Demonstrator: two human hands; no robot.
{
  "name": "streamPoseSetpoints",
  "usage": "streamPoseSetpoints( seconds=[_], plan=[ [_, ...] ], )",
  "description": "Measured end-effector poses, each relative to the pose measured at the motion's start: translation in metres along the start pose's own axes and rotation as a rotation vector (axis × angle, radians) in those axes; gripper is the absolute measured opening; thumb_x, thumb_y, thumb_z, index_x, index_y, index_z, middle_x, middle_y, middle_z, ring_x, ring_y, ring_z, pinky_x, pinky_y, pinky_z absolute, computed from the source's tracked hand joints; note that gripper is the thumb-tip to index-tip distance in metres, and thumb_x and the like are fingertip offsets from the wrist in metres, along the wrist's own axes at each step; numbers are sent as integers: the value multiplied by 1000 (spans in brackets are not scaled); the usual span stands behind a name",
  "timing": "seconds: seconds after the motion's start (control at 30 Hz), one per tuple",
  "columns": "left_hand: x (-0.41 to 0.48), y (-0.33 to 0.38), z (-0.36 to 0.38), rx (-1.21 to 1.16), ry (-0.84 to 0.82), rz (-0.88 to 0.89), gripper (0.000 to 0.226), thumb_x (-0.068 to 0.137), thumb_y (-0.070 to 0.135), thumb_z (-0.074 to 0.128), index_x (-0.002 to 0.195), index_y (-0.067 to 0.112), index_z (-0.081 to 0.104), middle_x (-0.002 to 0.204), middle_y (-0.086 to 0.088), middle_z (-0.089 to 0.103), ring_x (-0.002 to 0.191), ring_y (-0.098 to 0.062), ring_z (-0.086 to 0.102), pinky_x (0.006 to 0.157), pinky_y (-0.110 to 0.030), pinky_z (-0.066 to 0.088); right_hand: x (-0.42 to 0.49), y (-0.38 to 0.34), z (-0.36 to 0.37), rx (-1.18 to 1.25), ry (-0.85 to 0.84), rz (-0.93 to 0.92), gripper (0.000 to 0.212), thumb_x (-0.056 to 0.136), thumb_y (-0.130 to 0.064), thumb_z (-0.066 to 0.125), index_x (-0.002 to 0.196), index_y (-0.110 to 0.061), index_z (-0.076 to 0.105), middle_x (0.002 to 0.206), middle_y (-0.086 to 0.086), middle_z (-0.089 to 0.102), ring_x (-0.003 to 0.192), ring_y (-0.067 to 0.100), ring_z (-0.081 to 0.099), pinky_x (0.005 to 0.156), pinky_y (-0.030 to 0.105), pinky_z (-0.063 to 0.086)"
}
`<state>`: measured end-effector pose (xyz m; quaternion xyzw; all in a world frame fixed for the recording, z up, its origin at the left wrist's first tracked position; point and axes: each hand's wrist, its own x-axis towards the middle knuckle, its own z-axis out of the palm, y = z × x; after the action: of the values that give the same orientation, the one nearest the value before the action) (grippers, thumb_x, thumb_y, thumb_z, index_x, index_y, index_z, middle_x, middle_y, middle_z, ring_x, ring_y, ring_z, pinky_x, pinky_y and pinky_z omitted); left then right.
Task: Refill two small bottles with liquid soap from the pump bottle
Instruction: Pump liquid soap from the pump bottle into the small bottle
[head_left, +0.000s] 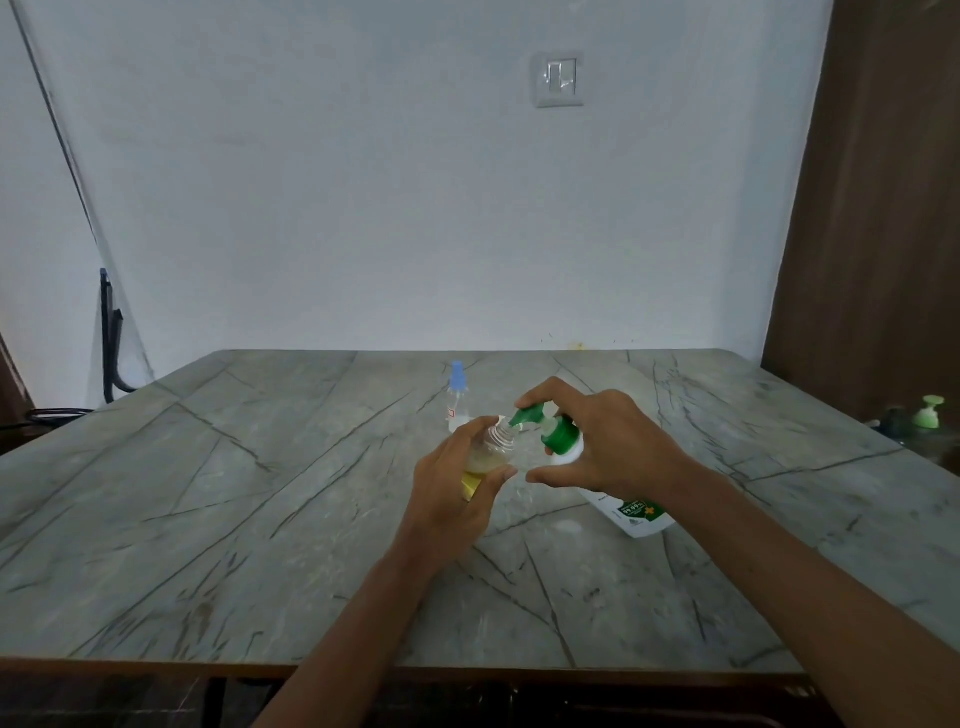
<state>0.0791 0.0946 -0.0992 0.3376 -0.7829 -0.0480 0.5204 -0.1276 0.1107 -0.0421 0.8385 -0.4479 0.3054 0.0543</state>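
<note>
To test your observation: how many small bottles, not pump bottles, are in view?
2. The uncapped small bottle is in the left hand at the spout of the pump bottle; the blue-capped bottle stands on the table behind it. Hands could hide others.

- I see a grey stone-patterned desk (260, 519) with dark veins and a brown front edge.
- Behind it I have a plain pale wall (363, 208) carrying 1 white switch plate (559, 80).
- A brown wooden panel (883, 234) runs down my right side.
- By the desk's right edge I make out 1 light green pump top (930, 411), with a dark blurred object (894, 420) just beside it.
- At left, I see a black frame (109, 338) standing against the wall.
</note>
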Motion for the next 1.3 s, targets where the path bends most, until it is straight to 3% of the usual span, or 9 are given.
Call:
streamPoseSetpoints(
  seconds=[0.1,0.2,0.43,0.63,0.77,1.1,1.2,1.3],
  plan=[
    [-1,-2,0,31,-22,25,52,79,23,75,125,10,55,114,12,57,101,0,55,86,1,37,0,-1,-1,17,-21,19,63,68,-52,82,118,-47,42,80,-2,70,60,14,62,57,29,55],
    [-2,-4,2,47,-51,26,55,81,25,74,129,11,52,120,3,62,104,-7,58,90,-2,37,-1,-1,-2,40,-14,30,59,67,-50,84,113,-45,46,81,-2,71,56,15,61,51,24,52],
    [-1,-4,3,50,-50,21,54,82,23,72,130,8,51,122,-4,62,105,-10,57,89,2,34,-1,2,-1,-2,-5,-24,64,70,-60,75,123,-48,39,85,-5,71,68,10,64,64,27,55],
    [-1,-3,4,39,-45,36,52,83,23,71,128,6,52,120,-6,63,103,-9,56,89,1,35,-5,2,0,-87,23,-68,68,73,-68,63,131,-47,34,84,-10,69,64,7,60,62,27,54],
    [-2,-5,4,31,-39,31,52,84,27,70,129,9,51,120,-5,62,104,-11,58,90,-1,37,-3,3,1,-66,8,-42,71,69,-71,67,128,-49,35,85,-8,70,68,8,63,65,29,55],
    [-2,-5,5,23,-54,63,51,84,28,67,127,6,52,120,-2,61,105,-1,53,91,-5,40,-1,3,1,63,-11,2,55,69,-48,83,112,-44,48,78,-1,71,55,14,62,53,29,54],
    [-2,-6,7,28,-62,68,52,84,30,67,127,4,52,119,-6,63,105,-11,60,91,-13,45,0,6,2,44,-9,18,58,68,-55,79,115,-45,46,78,-3,71,61,14,65,59,35,56],
    [-1,-5,5,17,-31,44,51,84,28,67,128,7,52,120,-3,62,104,-7,56,91,-6,41,-2,4,3,-23,-2,-9,65,70,-61,75,123,-48,39,82,-6,70,68,10,64,65,30,56]
  ],
)
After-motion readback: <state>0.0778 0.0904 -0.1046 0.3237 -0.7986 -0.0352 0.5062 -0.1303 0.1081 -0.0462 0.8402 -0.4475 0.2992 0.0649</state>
